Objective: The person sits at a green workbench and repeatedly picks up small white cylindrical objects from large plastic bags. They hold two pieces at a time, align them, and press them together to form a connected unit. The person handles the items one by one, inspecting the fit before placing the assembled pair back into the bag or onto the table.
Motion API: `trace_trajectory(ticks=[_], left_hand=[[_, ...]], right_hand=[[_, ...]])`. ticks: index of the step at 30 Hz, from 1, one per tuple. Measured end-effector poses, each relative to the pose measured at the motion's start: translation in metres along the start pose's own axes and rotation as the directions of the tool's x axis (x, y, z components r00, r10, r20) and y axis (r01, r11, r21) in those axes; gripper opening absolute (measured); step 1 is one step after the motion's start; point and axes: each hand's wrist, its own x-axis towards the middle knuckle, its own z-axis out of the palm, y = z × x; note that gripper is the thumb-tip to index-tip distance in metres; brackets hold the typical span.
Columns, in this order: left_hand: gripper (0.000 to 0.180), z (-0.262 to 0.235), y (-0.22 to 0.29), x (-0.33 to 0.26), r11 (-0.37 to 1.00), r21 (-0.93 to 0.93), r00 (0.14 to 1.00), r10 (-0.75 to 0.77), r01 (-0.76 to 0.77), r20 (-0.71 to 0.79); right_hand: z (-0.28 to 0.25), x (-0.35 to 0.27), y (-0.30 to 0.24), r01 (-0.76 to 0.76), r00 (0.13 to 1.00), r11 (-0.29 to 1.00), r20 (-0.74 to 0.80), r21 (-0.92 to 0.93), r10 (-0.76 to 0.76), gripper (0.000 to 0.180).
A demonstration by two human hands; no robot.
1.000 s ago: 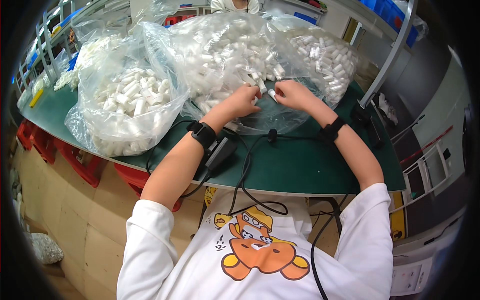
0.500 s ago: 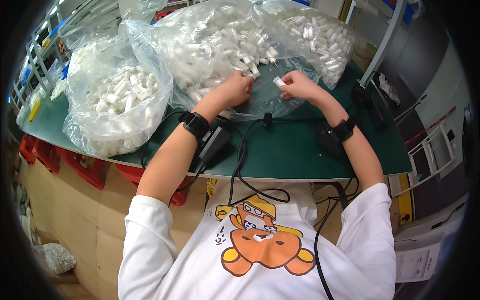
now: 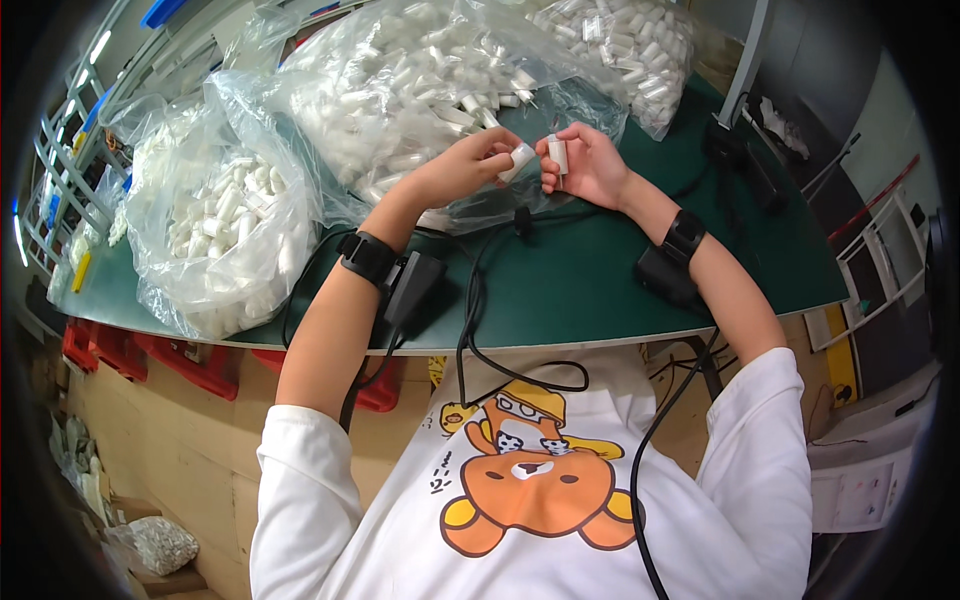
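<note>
My left hand (image 3: 462, 168) pinches a short white plastic cap (image 3: 520, 158) between thumb and fingertips, its round end facing my right hand. Closed around an upright small white tube (image 3: 558, 155) is my right hand (image 3: 592, 168); a thin tip sticks out below the tube. The two pieces are close together, a small gap between them. Just beyond both hands lies a large clear plastic bag (image 3: 375, 95) full of white plastic parts, its mouth spread over the green table (image 3: 590, 285).
At the left stands an open bag (image 3: 225, 215) of white caps. Another filled clear bag (image 3: 655, 75) sits at the back right. Black cables (image 3: 470, 310) run across the table from the wrist straps, with a black box (image 3: 412, 285) by my left forearm. Red stools (image 3: 190, 365) stand under the table edge.
My left hand has come away from the pile toward the right, now with a white cap in its fingers. My right hand has turned its white tube upright and moved slightly nearer.
</note>
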Motion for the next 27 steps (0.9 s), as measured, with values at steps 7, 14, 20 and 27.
trace_trajectory(ticks=[7, 14, 20, 27], left_hand=[[0.027, 0.007, 0.0, 0.003, 0.913, -0.395, 0.994, -0.113, 0.1, -0.009], [0.019, 0.007, 0.011, 0.003, 0.931, -0.329, 0.984, -0.175, 0.159, -0.019], [0.021, 0.003, 0.003, 0.004, 0.95, -0.297, 0.994, -0.109, 0.095, -0.032], [0.024, 0.006, 0.005, 0.005, 0.918, -0.373, 0.975, -0.19, 0.135, -0.116]], right_hand=[[0.001, -0.002, -0.002, -0.03, 0.999, 0.999, 0.022, -0.043, 0.031, 0.035], [0.0, -0.002, -0.001, -0.069, 0.997, 0.991, -0.047, -0.113, 0.064, 0.031], [-0.001, -0.001, 0.002, -0.083, 0.995, 0.994, -0.059, -0.076, 0.079, 0.029], [0.005, -0.002, 0.0, -0.064, 0.997, 0.995, -0.054, -0.077, 0.06, 0.032]])
